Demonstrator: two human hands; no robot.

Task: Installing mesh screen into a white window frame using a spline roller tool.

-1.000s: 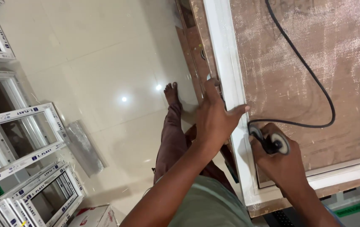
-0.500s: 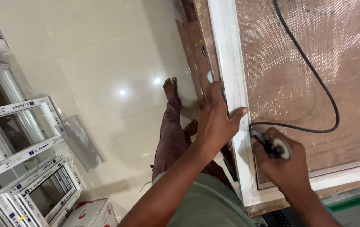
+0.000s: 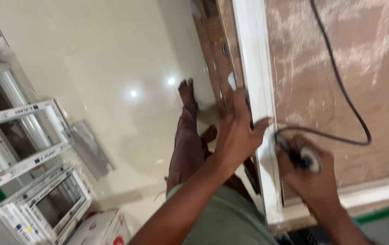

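1. Lower along the white frame rail (image 3: 260,113) the left hand (image 3: 237,131) is now seen than a second ago; the view itself has been shifted a little, so part of that change may be put down to the camera.
2. That rail is gripped at its outer edge, the fingers wrapped over one side and the thumb laid across the white face; steadying of the frame is judged to be carried on.
3. A small power tool (image 3: 305,159) is held by the right hand (image 3: 310,174), the fingers closed around its body, just beside the rail near the frame's lower corner; its place has barely been altered.
4. From the tool a black cable (image 3: 339,86) is run up in a loop across the brown board (image 3: 335,68), which is streaked with pale dust.
5. Frame and board are laid flat on the worktop.
6. Below, a glossy cream floor (image 3: 103,54) is shown, lamp reflections caught on it.
7. White window frames (image 3: 22,136) are stacked at the left, a carton (image 3: 101,229) near them, and bare feet (image 3: 187,93) are planted by the worktop's edge.
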